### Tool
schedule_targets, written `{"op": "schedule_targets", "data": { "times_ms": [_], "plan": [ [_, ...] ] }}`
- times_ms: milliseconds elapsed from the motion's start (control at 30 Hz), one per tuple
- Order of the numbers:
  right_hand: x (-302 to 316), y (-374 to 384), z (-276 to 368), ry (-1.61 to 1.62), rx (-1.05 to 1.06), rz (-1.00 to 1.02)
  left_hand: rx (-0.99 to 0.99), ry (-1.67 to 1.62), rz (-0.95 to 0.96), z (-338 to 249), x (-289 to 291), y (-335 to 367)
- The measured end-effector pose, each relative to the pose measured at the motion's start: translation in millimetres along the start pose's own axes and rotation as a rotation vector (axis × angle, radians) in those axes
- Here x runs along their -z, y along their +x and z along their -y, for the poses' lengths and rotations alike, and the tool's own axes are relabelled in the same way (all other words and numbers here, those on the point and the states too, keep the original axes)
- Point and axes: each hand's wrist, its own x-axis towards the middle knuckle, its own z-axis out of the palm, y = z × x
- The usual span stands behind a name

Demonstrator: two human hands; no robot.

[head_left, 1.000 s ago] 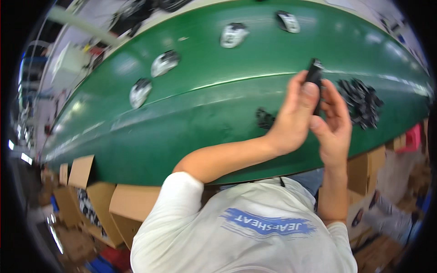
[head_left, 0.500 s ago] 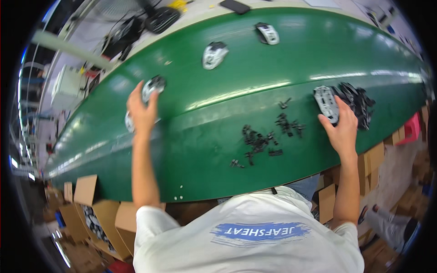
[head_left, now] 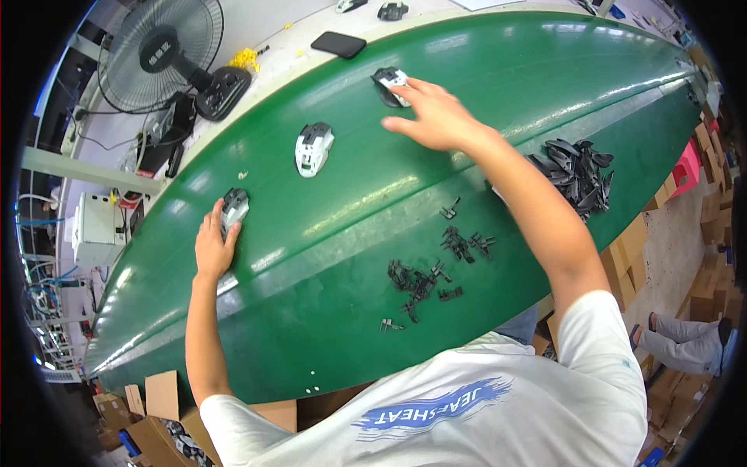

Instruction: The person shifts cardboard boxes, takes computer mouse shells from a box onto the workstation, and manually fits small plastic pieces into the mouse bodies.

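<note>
At the left, my left hand (head_left: 212, 247) has its fingers and thumb closed around a grey-and-black computer mouse (head_left: 236, 204) on the green work surface. A white piece (head_left: 226, 283) lies by that wrist, partly covered. My right hand (head_left: 436, 118) reaches to the far side, thumb and fingers spread. Its fingertips are at the edge of a white-and-black mouse (head_left: 389, 78); whether they touch it I cannot tell. Between the hands sits another white mouse with a black top (head_left: 314, 148). Under my right forearm, the edge of a white part (head_left: 499, 192) shows.
Small black plastic parts (head_left: 420, 282) lie scattered nearer me. A heap of black curved shells (head_left: 580, 175) is at the right. Beyond the green surface (head_left: 327, 233) are a phone (head_left: 338, 44) and a fan (head_left: 159, 50). Cardboard boxes (head_left: 162, 395) stand below; a person's legs (head_left: 685, 342) show at right.
My right hand has left the white mouse part beside the black heap and moved far and left to the farthest mouse. My left hand stays at its mouse. The view has shifted.
</note>
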Motion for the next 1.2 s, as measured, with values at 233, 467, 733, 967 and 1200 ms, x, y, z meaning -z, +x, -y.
{"op": "schedule_targets", "data": {
  "times_ms": [233, 467, 733, 967, 1200],
  "plan": [
    [-89.9, 112.1, -4.5, -0.001, -0.287, -0.158, -0.029, 0.124, -0.089, -2.4, -12.4, -6.7],
    [-102.4, 84.6, 101.4, 0.137, 0.024, -0.233, 0.059, 0.098, -0.129, -5.0, -9.7, -7.2],
    [-96.2, 57.6, 156.0, 0.206, -0.072, 0.039, 0.085, 0.117, -0.381, -7.6, -1.6, -28.9],
    [-117.3, 57.0, 181.5, 0.097, 0.030, 0.214, 0.064, -0.038, -0.592, -55.7, 21.4, -76.5],
    [-120.1, 33.2, 150.4, 0.445, 0.287, 0.208, 0.173, -0.239, -0.386, -108.3, 28.7, -164.0]
  ]
}}
